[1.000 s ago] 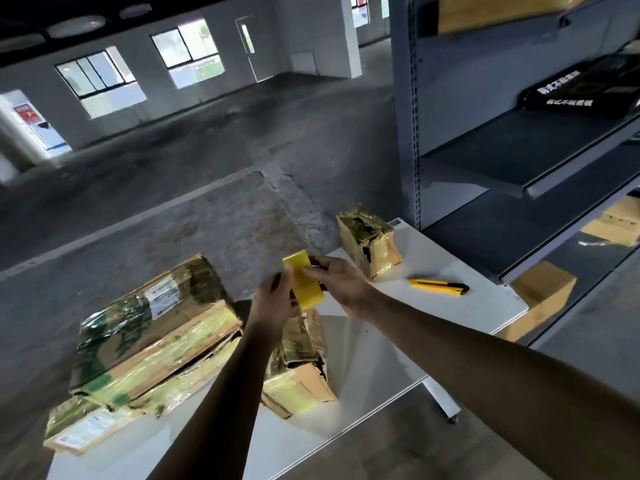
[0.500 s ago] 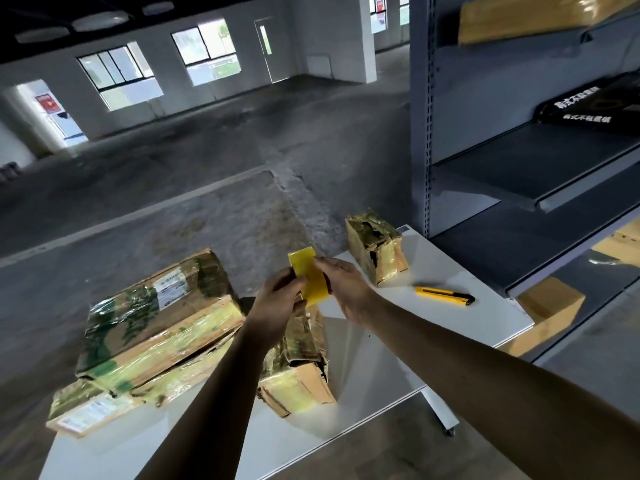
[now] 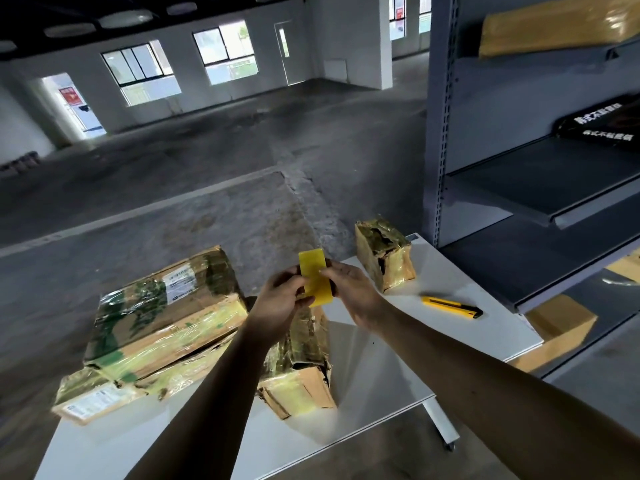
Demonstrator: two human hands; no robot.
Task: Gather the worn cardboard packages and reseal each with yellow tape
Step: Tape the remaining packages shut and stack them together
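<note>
Work over the white rectangular worktop (image 3: 381, 382), noting first the big flat stack of worn, film-wrapped cardboard packages (image 3: 166, 313) at the left, next the torn brown cardboard package (image 3: 304, 375) lying just under the hands, then the small split cardboard package (image 3: 384, 254) well apart at the far edge. Hold the short strip of yellow tape (image 3: 315, 278) as gripped now: upright in the air above the torn brown cardboard package, touching no box, pinched at its left edge in the curled grip of the left hand (image 3: 280, 303) and at its right edge by the right hand (image 3: 349, 292). Probably best to pull it taut, lower it square over the torn seam, and press outward from the centre. Leave the yellow-and-black utility knife (image 3: 450, 306) on the worktop.
</note>
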